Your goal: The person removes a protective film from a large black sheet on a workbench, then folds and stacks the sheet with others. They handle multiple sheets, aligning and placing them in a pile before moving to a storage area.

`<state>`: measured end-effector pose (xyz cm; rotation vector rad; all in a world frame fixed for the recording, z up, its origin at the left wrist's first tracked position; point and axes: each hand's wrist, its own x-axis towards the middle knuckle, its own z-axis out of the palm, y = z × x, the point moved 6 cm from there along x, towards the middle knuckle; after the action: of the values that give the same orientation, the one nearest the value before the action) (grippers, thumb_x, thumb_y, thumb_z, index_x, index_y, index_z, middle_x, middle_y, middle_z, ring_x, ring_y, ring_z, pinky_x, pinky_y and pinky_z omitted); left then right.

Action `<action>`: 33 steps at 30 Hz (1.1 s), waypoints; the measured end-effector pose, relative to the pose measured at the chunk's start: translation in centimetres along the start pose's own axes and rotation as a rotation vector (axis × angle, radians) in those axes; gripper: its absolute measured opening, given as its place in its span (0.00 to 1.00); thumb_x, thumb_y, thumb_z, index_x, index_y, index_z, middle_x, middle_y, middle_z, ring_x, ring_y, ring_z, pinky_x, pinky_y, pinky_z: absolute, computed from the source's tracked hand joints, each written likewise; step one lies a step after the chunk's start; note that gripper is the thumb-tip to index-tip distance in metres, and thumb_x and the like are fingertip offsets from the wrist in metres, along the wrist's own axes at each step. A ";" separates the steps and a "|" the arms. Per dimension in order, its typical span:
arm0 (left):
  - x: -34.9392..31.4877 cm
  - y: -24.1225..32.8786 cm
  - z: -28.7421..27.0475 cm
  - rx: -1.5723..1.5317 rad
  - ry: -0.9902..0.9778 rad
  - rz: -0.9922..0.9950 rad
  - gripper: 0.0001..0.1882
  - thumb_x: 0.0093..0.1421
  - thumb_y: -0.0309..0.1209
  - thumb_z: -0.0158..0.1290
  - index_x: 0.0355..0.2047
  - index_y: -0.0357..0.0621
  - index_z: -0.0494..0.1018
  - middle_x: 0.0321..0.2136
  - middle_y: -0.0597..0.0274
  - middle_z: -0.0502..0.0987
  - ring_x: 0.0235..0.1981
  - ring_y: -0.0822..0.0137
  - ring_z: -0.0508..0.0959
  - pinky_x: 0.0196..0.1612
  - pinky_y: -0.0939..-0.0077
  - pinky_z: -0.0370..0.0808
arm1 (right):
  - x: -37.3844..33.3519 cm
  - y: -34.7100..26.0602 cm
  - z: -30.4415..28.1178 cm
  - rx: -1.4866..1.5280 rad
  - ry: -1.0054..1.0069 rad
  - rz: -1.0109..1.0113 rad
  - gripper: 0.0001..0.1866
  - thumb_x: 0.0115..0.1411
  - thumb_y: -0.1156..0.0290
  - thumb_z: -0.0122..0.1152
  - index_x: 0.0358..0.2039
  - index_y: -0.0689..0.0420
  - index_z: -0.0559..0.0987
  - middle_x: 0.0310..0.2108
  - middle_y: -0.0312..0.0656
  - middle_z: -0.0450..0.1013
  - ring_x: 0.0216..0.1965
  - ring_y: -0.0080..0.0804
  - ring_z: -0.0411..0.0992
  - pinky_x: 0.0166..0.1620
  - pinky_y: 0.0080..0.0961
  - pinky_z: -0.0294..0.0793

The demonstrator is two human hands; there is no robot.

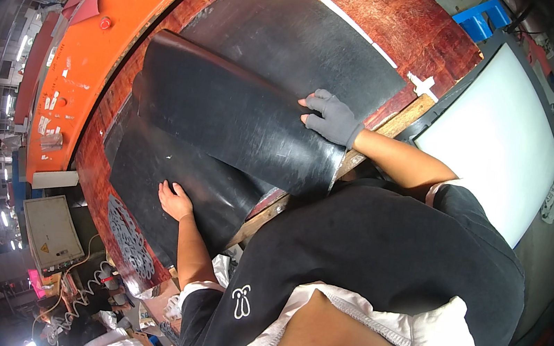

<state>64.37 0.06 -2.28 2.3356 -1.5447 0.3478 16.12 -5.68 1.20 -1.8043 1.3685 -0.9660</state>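
Observation:
My left hand (pixel 175 200) is bare and lies palm down, fingers spread, on a black sheet (pixel 152 163) of rubber-like or leather-like material at the near left. A glossy, curved black flap (pixel 229 107) lies over the middle of the layers. At the right end of its upper edge rests my right hand (pixel 330 115), in a grey glove with bare fingertips. Its fingers point left and appear stretched out against the material. Farther back, a duller black sheet (pixel 296 28) spreads under the flap.
The reddish wooden table (pixel 423 17) has a wooden strip (pixel 395 122) along its near edge. An orange machine (pixel 103 59) borders the left side. Patterned grey pieces (pixel 128 237) lie at the table's left end. To the right are a white panel (pixel 500 125) and a blue plastic object (pixel 482 19).

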 end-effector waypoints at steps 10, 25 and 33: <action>0.0 0.0 -0.1 0.005 0.011 0.015 0.22 0.58 0.40 0.43 0.48 0.40 0.68 0.52 0.51 0.66 0.54 0.54 0.64 0.55 0.62 0.60 | -0.2 -0.1 0.0 -0.002 0.107 -0.078 0.21 0.50 0.64 0.58 0.45 0.58 0.72 0.42 0.45 0.66 0.43 0.39 0.67 0.47 0.27 0.66; 0.0 0.2 -0.2 0.024 0.012 0.014 0.22 0.59 0.41 0.42 0.48 0.39 0.68 0.52 0.49 0.66 0.54 0.53 0.65 0.55 0.63 0.61 | -0.2 0.1 0.4 0.018 0.024 -0.073 0.24 0.49 0.64 0.58 0.47 0.56 0.70 0.44 0.44 0.66 0.46 0.39 0.67 0.48 0.28 0.66; -0.1 0.1 -0.2 0.002 0.004 -0.006 0.22 0.59 0.41 0.43 0.49 0.41 0.68 0.53 0.52 0.65 0.54 0.55 0.64 0.55 0.62 0.60 | -0.5 0.0 0.1 0.076 0.075 -0.100 0.22 0.50 0.64 0.58 0.47 0.56 0.72 0.44 0.45 0.67 0.46 0.39 0.67 0.48 0.28 0.66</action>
<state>64.22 0.15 -2.14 2.3389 -1.5357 0.3525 16.14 -5.17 1.06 -1.8094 1.2784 -1.1342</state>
